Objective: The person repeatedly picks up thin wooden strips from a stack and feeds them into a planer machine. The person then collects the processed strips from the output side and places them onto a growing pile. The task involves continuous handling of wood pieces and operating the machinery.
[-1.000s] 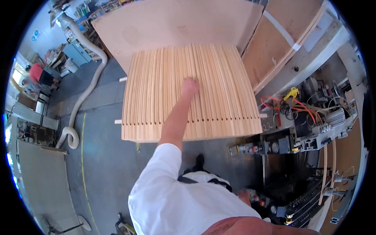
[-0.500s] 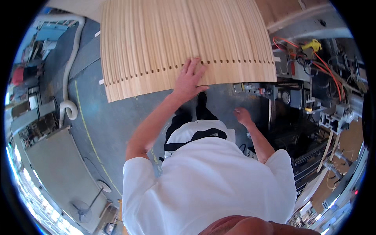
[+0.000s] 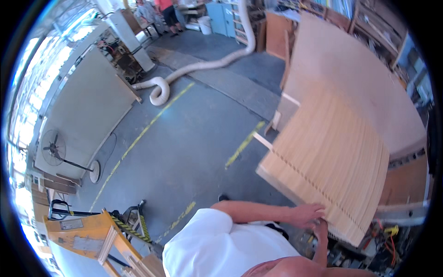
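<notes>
A stack of pale wooden strips (image 3: 341,157) lies side by side at the right, with a row of dark holes running across near its front end. My left hand (image 3: 308,214) reaches across to that front end, its fingers bent in at the edge of the wood. Just below it, my right hand (image 3: 320,228) is raised, with its fingers drawn together close to the left hand's fingertips. Whatever sits between the fingers of either hand is too small and blurred to make out.
A large pale board (image 3: 341,69) stands behind the strips. To the left are a floor fan (image 3: 54,147), a grey panel (image 3: 87,101) and a yellow-orange wheeled frame (image 3: 83,231). A white ribbed hose (image 3: 207,66) crosses the floor; people (image 3: 168,11) stand far off.
The view has swung left, so the strips now appear at the right. My left hand has gone from lying spread on the wood to bent fingers; my right hand has come up beside it.
</notes>
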A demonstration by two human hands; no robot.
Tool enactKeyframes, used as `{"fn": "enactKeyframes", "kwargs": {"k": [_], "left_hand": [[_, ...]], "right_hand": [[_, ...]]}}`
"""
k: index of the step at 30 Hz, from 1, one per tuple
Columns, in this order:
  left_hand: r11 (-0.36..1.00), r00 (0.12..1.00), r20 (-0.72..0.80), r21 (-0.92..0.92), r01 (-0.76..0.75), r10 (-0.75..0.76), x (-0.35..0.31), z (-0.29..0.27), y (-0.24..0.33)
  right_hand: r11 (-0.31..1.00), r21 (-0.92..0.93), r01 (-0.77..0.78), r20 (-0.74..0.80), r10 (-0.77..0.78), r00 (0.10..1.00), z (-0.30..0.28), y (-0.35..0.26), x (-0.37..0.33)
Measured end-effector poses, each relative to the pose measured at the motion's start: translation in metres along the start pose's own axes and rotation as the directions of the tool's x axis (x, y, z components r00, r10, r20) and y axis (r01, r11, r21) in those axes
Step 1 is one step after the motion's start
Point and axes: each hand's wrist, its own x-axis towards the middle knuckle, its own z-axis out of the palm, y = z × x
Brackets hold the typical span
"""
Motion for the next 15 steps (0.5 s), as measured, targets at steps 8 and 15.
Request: {"fn": "enactKeyframes", "kwargs": {"k": [8, 15], "left_hand": [[0.658, 0.645, -0.187, -0.008, 0.753, -0.741, -0.237, -0.220, -0.082], [-0.300, -0.379, -0.228, -0.315, 0.900, -0.897, -0.541, -0.313, -0.206]], "right_hand": [[0.951, -0.283, -0.128, 0.200, 0.188, 0.962, 0.122, -0.036, 0.058], [0.974, -0.222, -0.038, 0.379, 0.122, 0.917, 0.232, -0.204, 0.232]]}}
